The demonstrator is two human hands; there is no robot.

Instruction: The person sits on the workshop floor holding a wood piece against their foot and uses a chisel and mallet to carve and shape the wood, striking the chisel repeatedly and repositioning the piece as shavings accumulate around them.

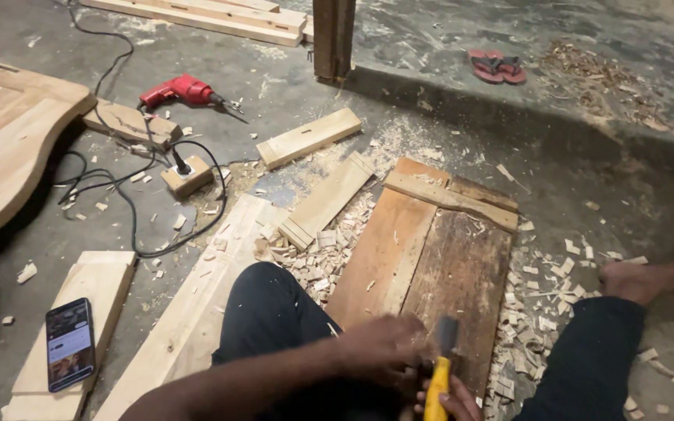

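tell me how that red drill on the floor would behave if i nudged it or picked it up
The red drill would probably skid or pivot rather than roll, since it lies on its side. It likely feels dense for its size. Its black cord trails off and may drag or snag.

A rectangular phone [69, 344], its lit screen seemingly multicoloured, lies on a plank [99, 281].

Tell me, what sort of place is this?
Probably a carpentry workshop floor: wood chips lie scattered about, a red power drill sits nearby, and the right hand holds a yellow-handled chisel over a wooden board.
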